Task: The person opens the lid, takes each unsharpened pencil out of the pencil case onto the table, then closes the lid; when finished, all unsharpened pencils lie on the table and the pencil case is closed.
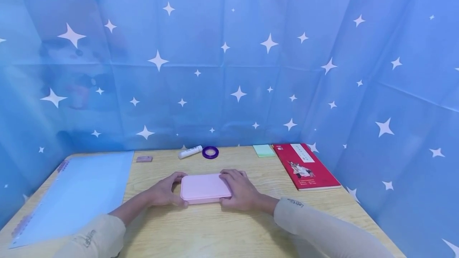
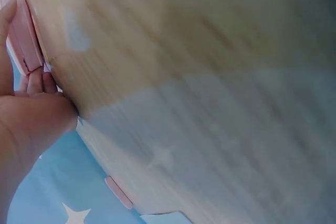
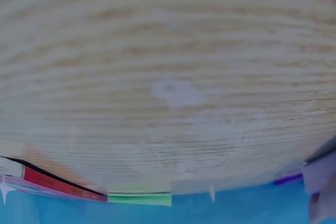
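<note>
A flat pink box (image 1: 205,187) with rounded corners lies on the wooden table (image 1: 215,230), in the middle. My left hand (image 1: 167,189) grips its left end, thumb at the front and fingers curled over the far corner. My right hand (image 1: 239,188) grips the right end, fingers over the top edge. In the left wrist view the pink box (image 2: 23,30) shows edge-on with my left hand's fingertips (image 2: 39,82) against it. The right wrist view shows mostly bare wood.
A light blue sheet (image 1: 77,194) lies at the left. Along the back are a pinkish eraser (image 1: 144,159), a white glue stick (image 1: 190,152), a purple tape ring (image 1: 210,152), a green sticky pad (image 1: 263,150) and a red book (image 1: 305,165). Blue star-patterned cloth surrounds the table.
</note>
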Available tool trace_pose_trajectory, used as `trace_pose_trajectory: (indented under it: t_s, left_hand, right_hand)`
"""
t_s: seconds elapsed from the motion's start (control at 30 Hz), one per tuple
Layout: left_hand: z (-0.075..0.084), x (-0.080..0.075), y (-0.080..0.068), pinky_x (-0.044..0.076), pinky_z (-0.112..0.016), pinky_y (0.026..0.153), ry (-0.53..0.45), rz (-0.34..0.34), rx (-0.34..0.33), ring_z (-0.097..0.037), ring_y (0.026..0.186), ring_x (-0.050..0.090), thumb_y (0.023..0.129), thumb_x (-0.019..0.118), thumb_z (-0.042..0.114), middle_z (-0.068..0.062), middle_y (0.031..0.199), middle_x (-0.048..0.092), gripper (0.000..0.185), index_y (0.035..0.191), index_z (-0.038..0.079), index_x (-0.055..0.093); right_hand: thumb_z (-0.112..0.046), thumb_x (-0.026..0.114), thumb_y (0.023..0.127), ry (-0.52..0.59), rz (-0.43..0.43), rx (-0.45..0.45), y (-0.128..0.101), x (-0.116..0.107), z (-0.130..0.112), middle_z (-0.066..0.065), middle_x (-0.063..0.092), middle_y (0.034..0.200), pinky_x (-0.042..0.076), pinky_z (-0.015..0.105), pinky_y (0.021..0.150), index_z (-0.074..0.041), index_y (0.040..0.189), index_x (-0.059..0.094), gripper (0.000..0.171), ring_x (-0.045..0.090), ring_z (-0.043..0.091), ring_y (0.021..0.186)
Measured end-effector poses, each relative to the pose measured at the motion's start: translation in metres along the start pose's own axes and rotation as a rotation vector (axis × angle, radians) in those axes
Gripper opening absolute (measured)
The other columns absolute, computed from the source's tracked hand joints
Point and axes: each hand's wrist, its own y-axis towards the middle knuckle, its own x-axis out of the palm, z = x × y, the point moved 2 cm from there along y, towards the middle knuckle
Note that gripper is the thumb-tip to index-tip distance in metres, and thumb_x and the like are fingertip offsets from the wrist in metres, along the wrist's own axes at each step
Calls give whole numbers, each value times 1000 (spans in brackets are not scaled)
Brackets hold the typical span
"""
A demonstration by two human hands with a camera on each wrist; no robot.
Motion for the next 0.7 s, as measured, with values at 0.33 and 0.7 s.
trace_pose_trajectory:
  t_s: [0.33,0.7]
  left_hand:
    - [3,1,-4,23,-59,115,5,17,34,-42,137,39,69,90,32,-19,140,51,94,144,3,40]
    - [1,3,-3,26,-58,115,31,19,60,-43,136,40,72,89,35,-22,140,50,94,144,2,38]
  right_hand:
    - [-55,63,83,-54,-10,-25,2,0,-1,5,45,147,35,42,106,-8,141,49,75,39,20,137]
    - [-59,56,86,-86,-23,-12,-1,1,-1,5,44,149,33,45,108,-9,143,48,76,38,21,139]
